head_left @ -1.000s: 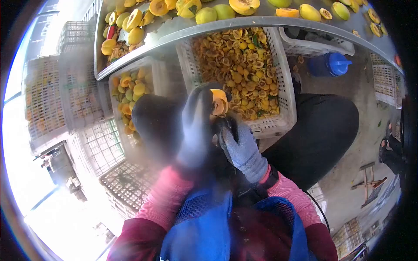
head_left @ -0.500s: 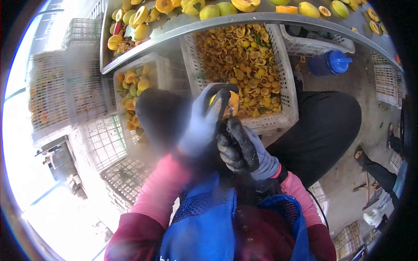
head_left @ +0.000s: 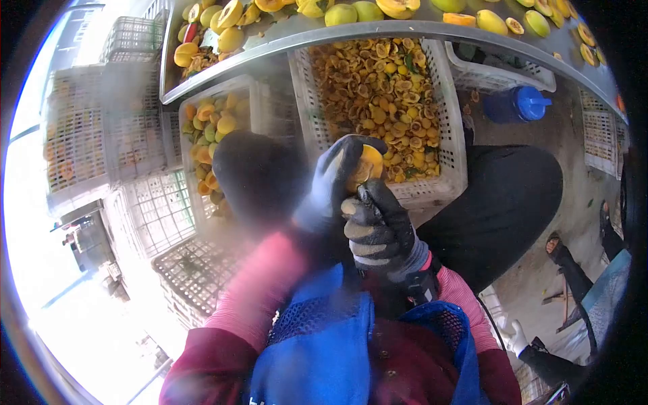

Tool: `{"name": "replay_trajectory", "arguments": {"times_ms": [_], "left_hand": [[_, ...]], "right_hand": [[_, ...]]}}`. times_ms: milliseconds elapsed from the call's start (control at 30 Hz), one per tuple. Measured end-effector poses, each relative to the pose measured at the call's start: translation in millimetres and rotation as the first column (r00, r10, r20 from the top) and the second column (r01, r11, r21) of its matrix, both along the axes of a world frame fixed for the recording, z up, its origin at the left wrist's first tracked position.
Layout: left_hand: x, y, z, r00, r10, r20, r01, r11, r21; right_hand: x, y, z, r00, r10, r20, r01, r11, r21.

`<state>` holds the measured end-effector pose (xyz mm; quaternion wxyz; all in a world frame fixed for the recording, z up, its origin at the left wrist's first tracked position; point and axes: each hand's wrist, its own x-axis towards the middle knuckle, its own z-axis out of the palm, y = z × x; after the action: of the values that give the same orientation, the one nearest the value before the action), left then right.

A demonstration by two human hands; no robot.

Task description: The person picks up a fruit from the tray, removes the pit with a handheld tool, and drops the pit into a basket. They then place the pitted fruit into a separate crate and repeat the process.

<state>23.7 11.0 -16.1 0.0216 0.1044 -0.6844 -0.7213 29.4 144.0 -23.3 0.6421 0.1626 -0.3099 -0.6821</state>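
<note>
My left hand (head_left: 335, 170), in a grey and black glove, is wrapped round a halved yellow-orange fruit (head_left: 368, 166), its cut face showing. Just below and to the right, my right hand (head_left: 379, 229) is closed in a fist on a small dark tool (head_left: 364, 194), whose tip meets the lower edge of the fruit. Most of the tool is hidden by the fingers. Both hands are above my lap, in front of a white crate (head_left: 453, 135) filled with small cut fruit pieces (head_left: 378, 88).
A metal table (head_left: 304, 38) with whole and halved fruit runs across the top. A crate of fruit (head_left: 251, 108) stands left, more crates (head_left: 75, 128) beyond. A blue jug (head_left: 530, 104) is on the floor at right. Another person's gloved hand (head_left: 517, 337) shows lower right.
The fruit has turned so its cut face shows more. My right hand has rolled, its fingers now facing up around the tool. The other person's hand has come further into view.
</note>
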Motion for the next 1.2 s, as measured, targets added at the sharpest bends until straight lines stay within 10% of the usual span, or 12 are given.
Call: {"name": "replay_trajectory", "arguments": {"times_ms": [200, 300, 400, 500, 567, 667, 800, 900, 1000, 1133, 1200], "left_hand": [[10, -2, -6, 0.860, 0.118, 0.496, -0.469, 0.564, 0.680], [25, -20, 10, 0.892, 0.429, 0.139, -0.416, 0.902, -0.117], [36, -86, 49, 0.861, 0.434, -0.266, -0.483, 0.532, -0.696], [49, -188, 63, 0.863, 0.506, -0.017, -0.181, 0.277, -0.944], [47, -224, 69, 0.876, 0.442, 0.192, 0.233, -0.038, -0.972], [-29, -230, 82, 0.896, 0.443, 0.022, -0.135, 0.320, -0.938], [-137, -260, 41, 0.865, 0.381, 0.326, 0.334, 0.048, -0.941], [-172, -260, 25, 0.852, 0.394, 0.345, 0.370, 0.014, -0.929], [-173, -318, -10, 0.912, 0.219, 0.345, 0.269, 0.313, -0.911], [-154, -302, -10, 0.955, 0.188, 0.227, 0.207, 0.123, -0.971], [-159, -282, 14, 0.922, -0.044, 0.386, 0.375, -0.156, -0.914]], "right_hand": [[-2, -3, -8, 0.985, -0.092, -0.144, 0.098, 0.995, 0.031], [-10, -2, -16, 0.973, -0.113, -0.200, 0.136, 0.985, 0.106], [-6, 8, -12, 0.987, -0.016, -0.162, 0.058, 0.963, 0.261], [-7, 11, -6, 0.971, 0.077, -0.225, 0.011, 0.931, 0.366], [-9, 9, -11, 0.952, 0.108, -0.286, 0.024, 0.906, 0.423], [-16, 0, -13, 0.930, 0.163, -0.330, 0.035, 0.852, 0.522], [-23, -3, -12, 0.850, 0.223, -0.476, 0.135, 0.783, 0.607], [-28, -8, -12, 0.949, 0.239, -0.207, 0.013, 0.625, 0.780], [-31, -19, -1, 0.965, 0.230, -0.123, -0.002, 0.478, 0.879], [-40, -11, 4, 0.932, 0.194, -0.307, 0.134, 0.602, 0.787], [-41, -8, 4, 0.925, 0.165, -0.343, 0.142, 0.686, 0.713]]}}
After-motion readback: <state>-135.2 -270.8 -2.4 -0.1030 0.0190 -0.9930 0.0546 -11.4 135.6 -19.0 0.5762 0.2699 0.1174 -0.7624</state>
